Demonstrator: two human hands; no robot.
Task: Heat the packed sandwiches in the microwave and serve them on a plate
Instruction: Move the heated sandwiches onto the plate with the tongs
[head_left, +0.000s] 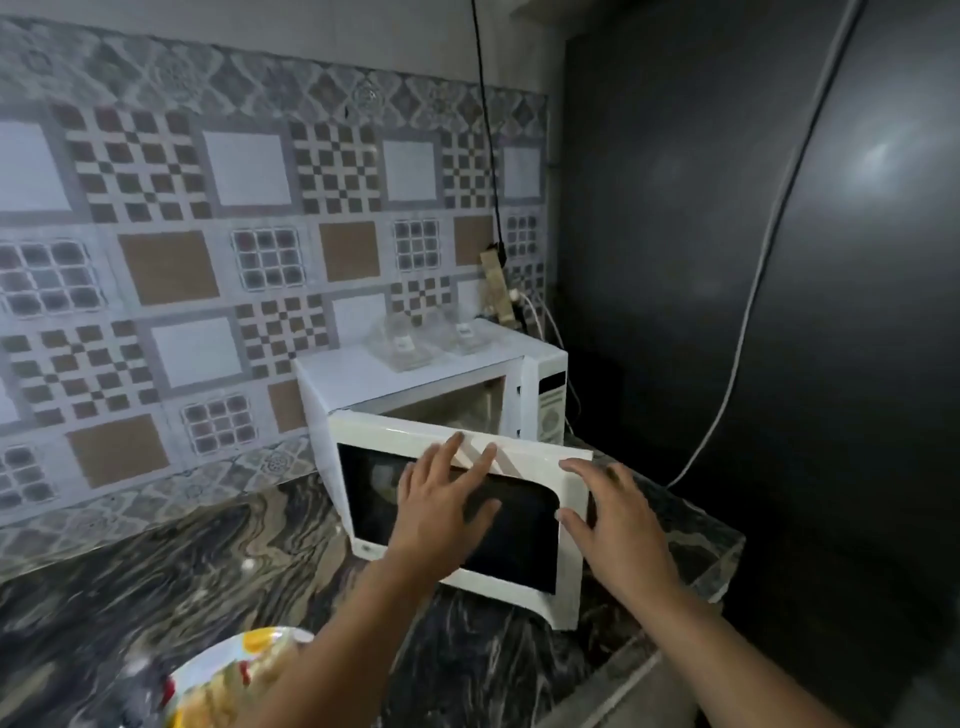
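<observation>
Hands reach toward a white microwave (415, 379) that sits on a dark marbled counter (156, 561), in the corner where a patterned tile wall (208, 234) meets a dark panel (727, 208) on the right. The microwave door (540, 577) is hinged on its left side and stands partly open, swung out toward the viewer, so a strip of the lit cavity shows above it. What lies inside the cavity is blurred and cannot be made out.

The left hand (441, 509) lies flat against the front of the door, palm on the dark window, fingers (452, 447) spread and pointing up over the white top frame. It grips nothing. The right hand (618, 525) is at the free right edge of the door, fingers spread wide apart, thumb near the door's front face and the other fingers toward the edge. Whether it touches the edge or is just beside it cannot be told; it is not closed on anything.

Two clear plastic containers (410, 343) rest side by side on top of the microwave, each with a small white label. They look see-through with no visible filling, though they are too blurred to be sure.

At the bottom left, near the left forearm, the rim of a plate (218, 670) with a yellow and red pattern rests on the counter, partly cut off by the frame edge. A black cable (488, 156) hangs down the wall to a plug behind the microwave, and a white cable (753, 291) curves across the dark panel
</observation>
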